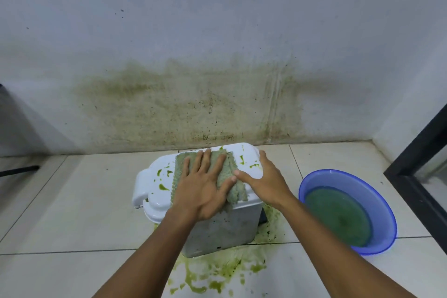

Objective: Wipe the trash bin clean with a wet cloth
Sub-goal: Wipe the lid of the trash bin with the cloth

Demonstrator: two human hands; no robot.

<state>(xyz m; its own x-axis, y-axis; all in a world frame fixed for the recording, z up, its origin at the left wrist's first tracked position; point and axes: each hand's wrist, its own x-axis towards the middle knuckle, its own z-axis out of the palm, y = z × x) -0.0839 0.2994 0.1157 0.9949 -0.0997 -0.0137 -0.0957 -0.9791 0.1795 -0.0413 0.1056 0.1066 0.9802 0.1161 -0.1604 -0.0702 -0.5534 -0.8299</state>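
A white trash bin (225, 230) with a hinged lid stands on the tiled floor by the wall. Green splashes dot the lid around a grey-green wet cloth (228, 164) that lies spread across the lid's middle. My left hand (203, 191) presses flat on the cloth, fingers spread, and holds it down against the lid. My right hand (266, 181) grips the lid's right edge, with the thumb on top touching the cloth and the fingers over the far side.
A blue basin (321, 174) of murky green water sits on the floor right of the bin. Green slime (217, 273) is smeared on the tiles around the bin's base. The wall (193, 104) behind is stained green. A black frame (416, 176) stands far right.
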